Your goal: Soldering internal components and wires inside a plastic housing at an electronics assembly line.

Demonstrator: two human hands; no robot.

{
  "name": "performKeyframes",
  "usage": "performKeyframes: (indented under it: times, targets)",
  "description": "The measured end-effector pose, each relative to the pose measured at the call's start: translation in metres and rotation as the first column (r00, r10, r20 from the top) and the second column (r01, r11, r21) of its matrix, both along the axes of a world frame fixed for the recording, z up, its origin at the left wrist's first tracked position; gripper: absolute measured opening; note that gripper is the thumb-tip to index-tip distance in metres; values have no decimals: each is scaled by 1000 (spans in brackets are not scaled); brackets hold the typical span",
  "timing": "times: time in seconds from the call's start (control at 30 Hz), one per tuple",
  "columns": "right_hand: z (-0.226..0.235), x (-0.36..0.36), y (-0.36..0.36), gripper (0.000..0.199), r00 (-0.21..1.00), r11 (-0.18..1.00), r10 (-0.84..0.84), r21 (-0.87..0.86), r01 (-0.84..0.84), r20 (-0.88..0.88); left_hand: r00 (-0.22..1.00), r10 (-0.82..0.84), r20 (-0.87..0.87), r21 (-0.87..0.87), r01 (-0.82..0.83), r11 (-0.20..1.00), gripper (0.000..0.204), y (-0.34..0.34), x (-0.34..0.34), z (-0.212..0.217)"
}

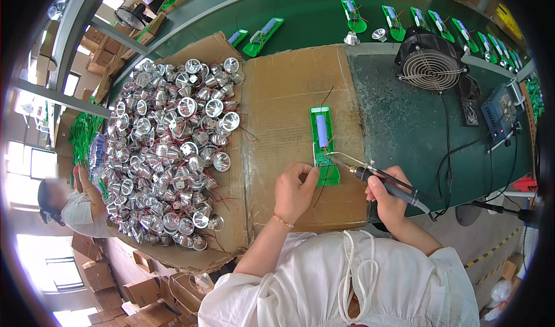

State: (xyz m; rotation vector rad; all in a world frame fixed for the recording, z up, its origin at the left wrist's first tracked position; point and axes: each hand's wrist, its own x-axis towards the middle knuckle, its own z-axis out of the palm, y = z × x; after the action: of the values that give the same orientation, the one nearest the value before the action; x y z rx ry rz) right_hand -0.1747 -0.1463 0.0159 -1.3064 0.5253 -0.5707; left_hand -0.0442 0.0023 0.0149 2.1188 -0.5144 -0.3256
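A green plastic housing [330, 178] lies lengthwise on the cardboard in front of me, with a purple cylindrical battery [322, 131] and a small green circuit board [325, 160] inside it. My right hand [388, 198] grips a soldering iron [362, 173], whose tip reaches the board; a thin curved metal tube runs beside the tip. My left hand [295, 193] is closed in a pinch at the housing's lower left edge. What sits between those fingertips is hidden. Thin dark wires stick out above and below the housing, the lower one passing close to my left fingertips.
Many silver reflector cups [173, 148] with red wires cover the cardboard at left. A fan [430, 67] and a blue-grey soldering station [502, 112] stand at right, with black cables. Green housings [393, 23] line the far side. Another person [84, 211] is at far left.
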Motion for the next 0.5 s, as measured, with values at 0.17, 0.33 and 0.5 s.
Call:
performKeyframes:
  times: [0.17,0.33,0.5]
  targets:
    - [-1,-6,-7,17,999,999,-26,-20,26,19,1000,-14,-25,28,15,1000,17,-2,0,3]
    - [-6,-8,-17,16,997,996,-59,-59,62,51,1000,-7,-7,51,7,999,16,0,-1,8]
    - [-17,-18,-48,15,982,971,-175,-154,184,69,999,-43,-24,144,46,988,21,1,10,26]
